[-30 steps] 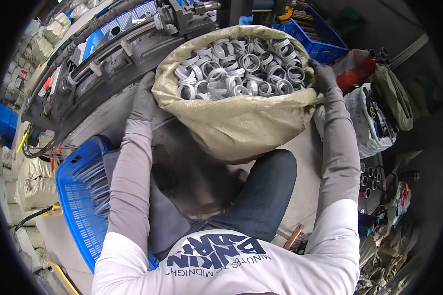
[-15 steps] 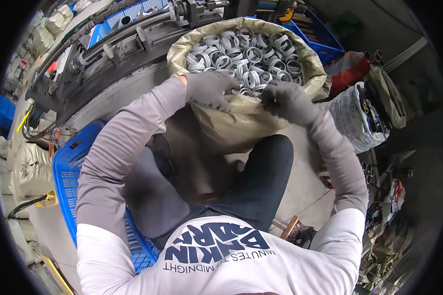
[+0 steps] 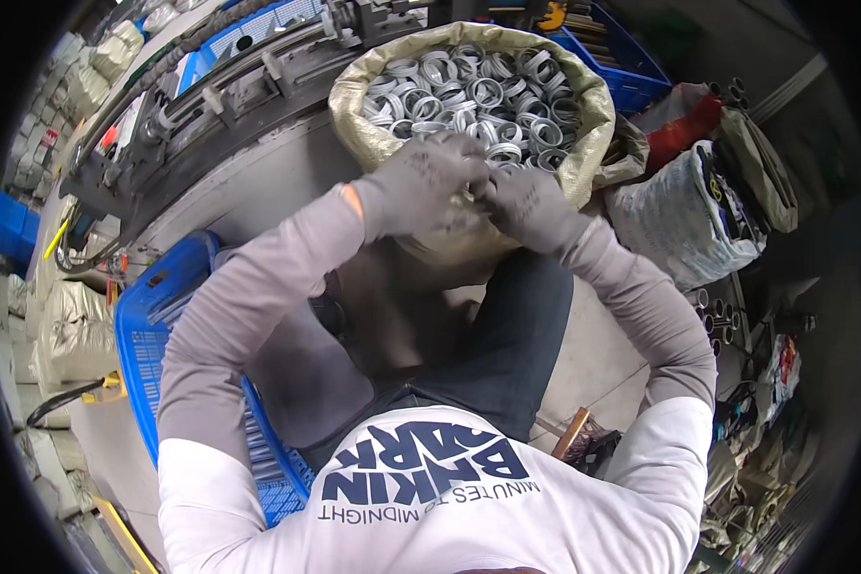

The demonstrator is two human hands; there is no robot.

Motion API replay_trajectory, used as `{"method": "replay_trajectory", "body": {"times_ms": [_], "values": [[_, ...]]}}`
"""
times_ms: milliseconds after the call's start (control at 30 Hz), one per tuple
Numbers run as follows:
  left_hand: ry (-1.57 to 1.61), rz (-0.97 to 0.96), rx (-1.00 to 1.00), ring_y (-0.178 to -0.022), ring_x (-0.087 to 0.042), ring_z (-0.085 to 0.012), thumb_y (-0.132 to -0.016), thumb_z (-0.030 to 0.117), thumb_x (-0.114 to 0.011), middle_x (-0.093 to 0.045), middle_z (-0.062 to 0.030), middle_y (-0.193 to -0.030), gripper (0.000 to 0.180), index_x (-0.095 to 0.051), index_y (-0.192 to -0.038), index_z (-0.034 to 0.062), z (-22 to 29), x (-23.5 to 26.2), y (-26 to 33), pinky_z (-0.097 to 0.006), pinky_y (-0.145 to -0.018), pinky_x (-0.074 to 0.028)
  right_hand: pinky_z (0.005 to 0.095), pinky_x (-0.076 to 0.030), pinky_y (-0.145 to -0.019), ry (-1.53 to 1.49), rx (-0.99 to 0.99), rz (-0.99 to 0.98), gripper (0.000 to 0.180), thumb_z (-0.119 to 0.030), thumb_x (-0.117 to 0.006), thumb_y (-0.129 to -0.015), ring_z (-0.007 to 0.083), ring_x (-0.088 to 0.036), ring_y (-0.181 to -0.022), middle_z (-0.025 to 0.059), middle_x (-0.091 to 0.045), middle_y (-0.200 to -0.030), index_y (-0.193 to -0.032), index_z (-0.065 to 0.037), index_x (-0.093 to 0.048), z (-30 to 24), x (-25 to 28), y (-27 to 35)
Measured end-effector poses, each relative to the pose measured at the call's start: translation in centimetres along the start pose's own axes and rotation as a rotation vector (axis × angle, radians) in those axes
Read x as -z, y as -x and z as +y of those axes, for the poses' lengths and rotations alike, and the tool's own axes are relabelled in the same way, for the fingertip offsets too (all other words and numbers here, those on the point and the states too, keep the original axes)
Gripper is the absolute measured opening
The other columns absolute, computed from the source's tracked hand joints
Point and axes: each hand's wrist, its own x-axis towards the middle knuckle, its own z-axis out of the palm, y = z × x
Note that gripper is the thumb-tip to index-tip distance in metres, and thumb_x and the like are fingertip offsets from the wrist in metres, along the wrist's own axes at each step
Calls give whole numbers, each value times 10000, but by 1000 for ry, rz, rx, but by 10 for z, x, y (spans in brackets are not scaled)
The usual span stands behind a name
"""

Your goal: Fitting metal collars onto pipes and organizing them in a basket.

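Observation:
A woven beige sack [image 3: 362, 134] stands in front of me with its rim rolled back, filled with pale grey metal rings [image 3: 486, 93]. Over its near rim my two hands, in grey gloves, meet almost finger to finger. My left hand [image 3: 430, 184] is curled with its knuckles up, fingers bent toward the other hand. Pressed together at the fingertips, my right hand [image 3: 534, 203] is closed beside it. Whatever lies between the fingers is too small and hidden to make out; the near rim is covered by the hands.
A dark metal machine [image 3: 210, 105] runs along the left and back. At my left side stands a blue plastic basket [image 3: 142, 359]. To the right are a white printed sack [image 3: 679, 220], a red sack [image 3: 691, 124] and several metal tubes [image 3: 722, 320]. A blue crate [image 3: 631, 88] stands behind.
My hands have come together: the left moved right, the right moved left and slightly down. The left fingers, spread over the rim before, are now curled. The view has shifted a little.

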Motion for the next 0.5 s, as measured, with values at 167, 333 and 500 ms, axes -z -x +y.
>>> {"method": "replay_trajectory", "body": {"times_ms": [167, 333, 500], "values": [[143, -594, 251, -1100, -703, -303, -834, 278, -811, -705, -120, -1132, 472, -661, -1240, 89, -12, -3, -13, -408, -944, -554, 448, -558, -765, 211, 23, 130, 386, -213, -815, -785, 290, -680, -940, 95, -646, -1066, -1119, -81, -672, -14, -13, 14], [-358, -202, 51, -914, -711, -251, -823, 280, -798, -683, -62, -1003, 339, -657, -1080, 111, 12, -50, 24, -366, -752, -559, 418, -561, -818, -450, -205, 6, 462, -201, -811, -834, 266, -691, -1045, 130, -673, -1153, -1253, -61, -677, -11, 38, 3], [-181, 148, 129, -939, -671, -253, -759, 207, -870, -647, -92, -1071, 414, -645, -1087, 94, 17, -49, 39, -385, -787, -551, 404, -571, -672, -30, -25, 107, 255, -184, -751, -865, 282, -721, -789, 89, -691, -981, -1078, -77, -663, -6, -40, 2]]}}
